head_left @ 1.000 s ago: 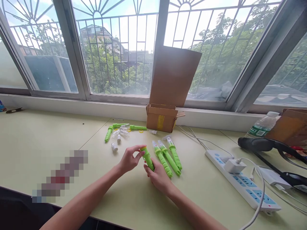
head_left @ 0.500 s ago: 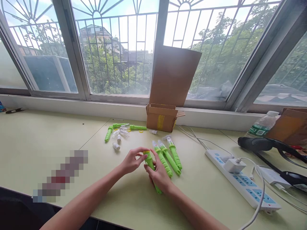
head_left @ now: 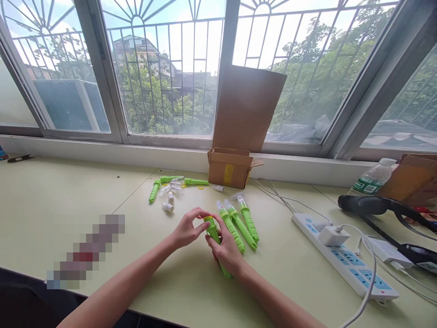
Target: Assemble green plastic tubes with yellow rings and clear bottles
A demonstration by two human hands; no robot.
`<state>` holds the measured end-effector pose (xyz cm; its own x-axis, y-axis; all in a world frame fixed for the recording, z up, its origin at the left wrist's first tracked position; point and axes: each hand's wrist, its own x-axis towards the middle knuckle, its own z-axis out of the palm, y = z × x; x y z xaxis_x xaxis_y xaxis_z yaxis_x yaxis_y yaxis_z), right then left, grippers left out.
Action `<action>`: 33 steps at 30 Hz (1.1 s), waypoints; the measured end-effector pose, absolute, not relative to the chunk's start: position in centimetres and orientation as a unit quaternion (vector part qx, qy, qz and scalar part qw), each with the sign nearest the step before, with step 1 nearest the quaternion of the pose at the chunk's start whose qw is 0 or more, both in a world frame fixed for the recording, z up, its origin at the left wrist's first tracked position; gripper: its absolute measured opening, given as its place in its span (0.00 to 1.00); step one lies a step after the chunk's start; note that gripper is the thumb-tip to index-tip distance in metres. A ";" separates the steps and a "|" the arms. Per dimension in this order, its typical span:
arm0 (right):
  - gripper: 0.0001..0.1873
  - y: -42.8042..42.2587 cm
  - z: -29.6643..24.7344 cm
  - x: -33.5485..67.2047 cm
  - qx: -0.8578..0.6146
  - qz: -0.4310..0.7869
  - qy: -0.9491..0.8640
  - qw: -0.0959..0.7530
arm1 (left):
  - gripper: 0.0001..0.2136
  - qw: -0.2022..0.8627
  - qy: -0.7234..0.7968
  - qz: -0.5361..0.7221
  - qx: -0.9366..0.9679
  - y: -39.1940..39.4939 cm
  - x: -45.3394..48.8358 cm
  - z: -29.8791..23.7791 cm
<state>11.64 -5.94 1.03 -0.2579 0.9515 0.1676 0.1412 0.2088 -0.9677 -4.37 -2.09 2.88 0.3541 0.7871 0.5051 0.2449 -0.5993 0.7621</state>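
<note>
My right hand is wrapped round a green plastic handle, tilted with its threaded top away from me. A yellow ring sits around that top. The thumb and fingers of my left hand are closed on the ring, and a right fingertip touches there too. Just right of my hands lie three green handles with clear caps on their ends. Beyond my left hand are two small white capped pieces. Farther back are more green handles, clear caps and loose yellow rings.
A small open cardboard box stands against the window sill. On the right are a power strip with cables, dark glasses and a plastic bottle. A pixelated patch covers something on the left of the table.
The two small white pieces beyond my left hand have shifted slightly to the right. Both hands keep nearly the same place and hold on the green handle and its ring.
</note>
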 end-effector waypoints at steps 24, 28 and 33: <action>0.28 -6.2 1.3 11.5 -0.412 0.405 -0.694 0.430 | 0.18 0.575 0.323 0.383 0.647 -0.8 -5.8 3.2; 0.28 -6.1 1.0 11.5 -0.421 0.405 -0.689 0.429 | 0.15 0.490 0.318 0.430 0.688 -0.7 -5.7 2.9; 0.29 -6.0 1.0 11.6 -0.422 0.395 -0.691 0.435 | 0.15 0.462 0.325 0.438 0.699 -0.7 -5.5 2.5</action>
